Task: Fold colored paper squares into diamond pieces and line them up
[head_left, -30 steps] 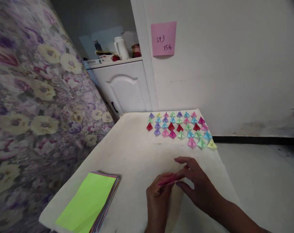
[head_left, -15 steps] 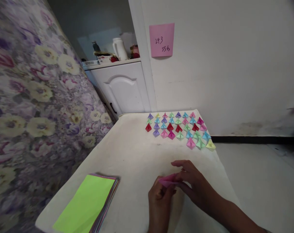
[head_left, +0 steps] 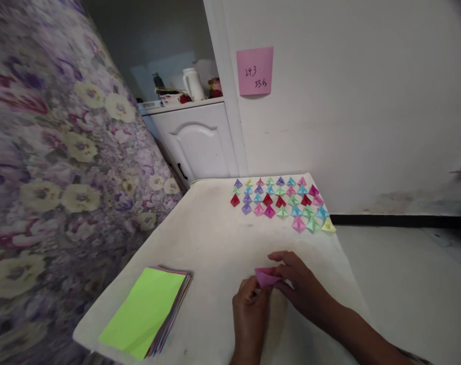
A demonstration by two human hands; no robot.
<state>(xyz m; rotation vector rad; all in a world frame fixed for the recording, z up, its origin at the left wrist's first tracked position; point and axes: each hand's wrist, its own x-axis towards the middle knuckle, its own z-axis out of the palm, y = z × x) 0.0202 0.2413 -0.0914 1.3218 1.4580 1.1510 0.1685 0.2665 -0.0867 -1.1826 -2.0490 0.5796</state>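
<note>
Over the near right of the surface (head_left: 215,243), a folded pink paper (head_left: 266,278) is held in both hands. The left hand (head_left: 252,299) has a narrow grip on its near left edge; the right hand (head_left: 300,276) pinches its right end, hiding that corner. The left fingertips are hard to make out.

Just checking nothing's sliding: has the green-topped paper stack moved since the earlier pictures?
No. The green-topped paper stack keeps its place relative to the table's left edge; both shift together in view as the camera moves.
</note>
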